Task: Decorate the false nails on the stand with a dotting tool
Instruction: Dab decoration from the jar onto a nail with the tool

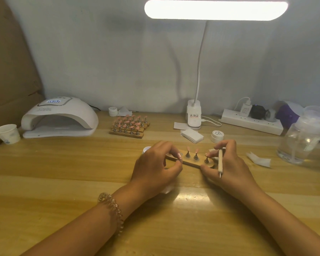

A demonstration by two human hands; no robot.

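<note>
Pinching the dotting tool (220,161) in a curled grip, the right hand (229,165) had its metal tip pointing back toward the wrist, away from the false nails (196,151) just left of it. The stand (192,163) ran left-right, and the left hand (155,167) was gripping the far end. Probably needed flipping first.

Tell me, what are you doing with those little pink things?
A person holds a small wooden nail stand on the table with both hands. The left hand grips its left end and the right hand its right end. Pink false nails stand up on its pegs. The right hand also holds the dotting tool, with its tip pointing back toward the person, so no nail is being dotted right now.
</note>
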